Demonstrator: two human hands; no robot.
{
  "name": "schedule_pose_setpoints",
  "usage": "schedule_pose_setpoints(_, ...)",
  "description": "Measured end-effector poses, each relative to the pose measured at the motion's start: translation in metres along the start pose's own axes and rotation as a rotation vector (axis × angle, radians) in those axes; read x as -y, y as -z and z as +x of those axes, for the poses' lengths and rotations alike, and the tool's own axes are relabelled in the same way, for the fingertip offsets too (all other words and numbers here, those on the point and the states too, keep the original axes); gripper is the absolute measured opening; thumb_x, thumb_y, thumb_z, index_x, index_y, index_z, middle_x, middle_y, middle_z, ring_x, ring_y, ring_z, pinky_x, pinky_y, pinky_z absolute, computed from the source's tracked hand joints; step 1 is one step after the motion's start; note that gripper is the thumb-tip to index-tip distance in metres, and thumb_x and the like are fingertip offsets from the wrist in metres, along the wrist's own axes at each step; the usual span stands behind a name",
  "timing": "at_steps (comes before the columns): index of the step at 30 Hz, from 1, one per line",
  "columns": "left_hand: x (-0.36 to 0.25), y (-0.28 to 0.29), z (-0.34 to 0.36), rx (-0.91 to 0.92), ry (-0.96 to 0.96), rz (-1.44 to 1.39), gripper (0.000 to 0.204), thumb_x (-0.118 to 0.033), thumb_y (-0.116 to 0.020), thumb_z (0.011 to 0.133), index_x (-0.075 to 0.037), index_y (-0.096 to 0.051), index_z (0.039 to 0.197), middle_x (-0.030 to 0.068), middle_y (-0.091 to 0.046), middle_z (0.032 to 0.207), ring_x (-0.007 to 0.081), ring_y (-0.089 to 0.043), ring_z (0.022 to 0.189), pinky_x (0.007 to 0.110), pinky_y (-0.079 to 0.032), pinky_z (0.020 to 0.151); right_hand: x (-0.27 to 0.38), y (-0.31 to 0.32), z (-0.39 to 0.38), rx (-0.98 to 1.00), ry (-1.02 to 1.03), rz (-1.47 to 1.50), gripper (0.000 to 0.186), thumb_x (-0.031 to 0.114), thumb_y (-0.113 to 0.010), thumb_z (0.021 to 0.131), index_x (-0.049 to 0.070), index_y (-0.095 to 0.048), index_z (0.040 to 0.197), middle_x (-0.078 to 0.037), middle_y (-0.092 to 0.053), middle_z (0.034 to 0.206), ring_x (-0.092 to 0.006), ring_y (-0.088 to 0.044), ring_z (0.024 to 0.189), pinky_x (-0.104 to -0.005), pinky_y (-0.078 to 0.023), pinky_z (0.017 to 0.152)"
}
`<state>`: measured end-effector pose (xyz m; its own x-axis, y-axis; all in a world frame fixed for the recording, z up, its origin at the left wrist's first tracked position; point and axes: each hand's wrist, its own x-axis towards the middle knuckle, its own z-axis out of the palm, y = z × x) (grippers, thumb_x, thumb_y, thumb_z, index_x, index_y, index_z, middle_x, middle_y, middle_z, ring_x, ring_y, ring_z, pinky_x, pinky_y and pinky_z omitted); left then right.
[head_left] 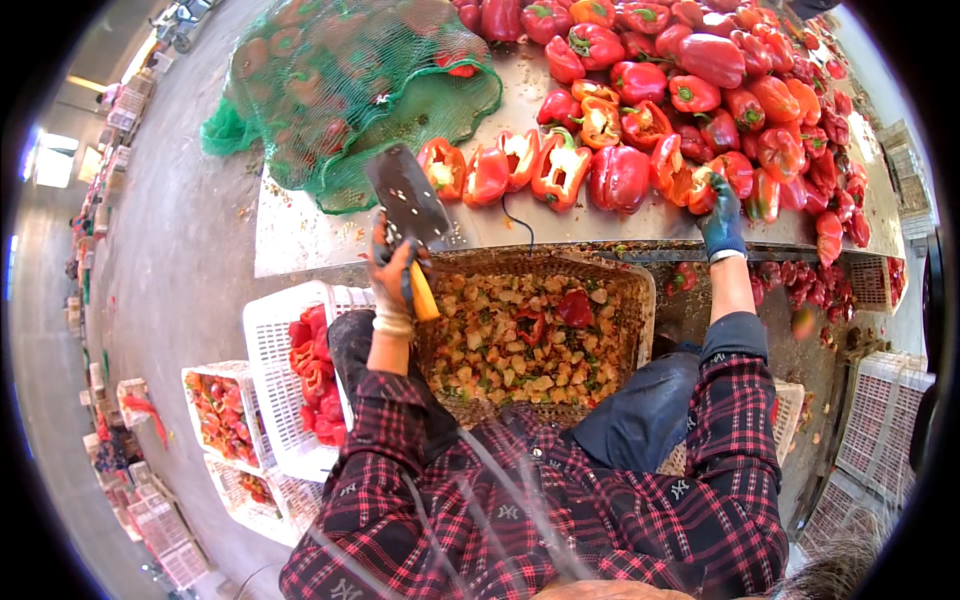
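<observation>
Partly done, we judge: opened peppers at 12 o'clock, red pieces crated at 8, cores boxed centrally. Left: whole peppers, heaped at 1. Our left hand wraps the cleaver at 10; our right hand touches a cut pepper at 2, grip unclear.

Dk-bladed cleaver; red peppers, sev. halved

Red pepper pile cropped at top

Small pale interlocked letters repeat on the checked shirt, across chest and sleeves, all nearer the wearer than the broad-bladed knife.
</observation>
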<state>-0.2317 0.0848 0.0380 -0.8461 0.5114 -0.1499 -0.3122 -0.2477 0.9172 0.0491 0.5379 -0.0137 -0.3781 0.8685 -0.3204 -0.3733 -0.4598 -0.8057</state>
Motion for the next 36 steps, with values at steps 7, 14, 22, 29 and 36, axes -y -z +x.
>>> schedule_pose_setpoints(7,0.054,0.149,0.143,-0.184,-0.249,0.874,0.043,-0.016,-0.059,0.087,-0.005,-0.049,0.127,0.0178,-0.064,0.086,0.0283,-0.063,0.074,0.041,-0.053,0.067,-0.015,-0.020,-0.069,0.221,0.235,-0.131,0.048,0.031,-0.060,0.078,0.006,-0.055,0.119,-0.013,-0.058,0.121,-0.0273,-0.055,0.112,-0.0440,-0.043,0.100)
schedule_pose_setpoints(14,0.005,-0.076,0.065,0.143,-0.876,1.588,0.074,-0.039,-0.074,0.075,-0.007,-0.045,0.135,0.0201,-0.049,0.132,0.0359,-0.049,0.120,0.047,-0.040,0.100,-0.012,-0.006,-0.081,0.179,0.221,0.264,0.045,0.006,-0.068,0.074,0.003,-0.055,0.117,-0.011,-0.061,0.117,-0.0212,-0.058,0.106,-0.0362,-0.046,0.094)
schedule_pose_setpoints(22,0.068,-0.124,0.087,0.233,-0.992,1.981,0.070,-0.035,-0.071,0.074,-0.025,-0.045,0.138,0.0113,-0.041,0.140,0.0344,-0.038,0.129,0.058,-0.035,0.097,-0.017,-0.004,-0.075,0.089,0.015,0.479,0.042,0.020,-0.063,0.079,0.006,-0.056,0.117,-0.011,-0.060,0.118,-0.0250,-0.057,0.111,-0.0462,-0.045,0.095)
schedule_pose_setpoints(29,0.062,-0.174,0.137,0.282,-0.936,1.945,0.058,-0.019,-0.061,0.073,-0.014,-0.051,0.130,0.0173,-0.048,0.131,0.0386,-0.043,0.122,0.053,-0.033,0.102,-0.014,0.010,-0.072,0.162,-0.093,0.672,0.042,0.024,-0.066,0.077,0.005,-0.058,0.114,-0.011,-0.062,0.116,-0.0222,-0.060,0.107,-0.0404,-0.047,0.096)
schedule_pose_setpoints(36,0.072,-0.288,0.027,0.656,-1.190,1.638,0.052,-0.026,-0.064,0.080,-0.010,-0.052,0.128,0.0156,-0.053,0.127,0.0329,-0.047,0.122,0.048,-0.035,0.104,-0.012,0.016,-0.068,0.205,0.300,0.101,0.038,0.024,-0.058,0.083,0.007,-0.055,0.117,-0.010,-0.061,0.116,-0.0241,-0.058,0.107,-0.0409,-0.047,0.095)
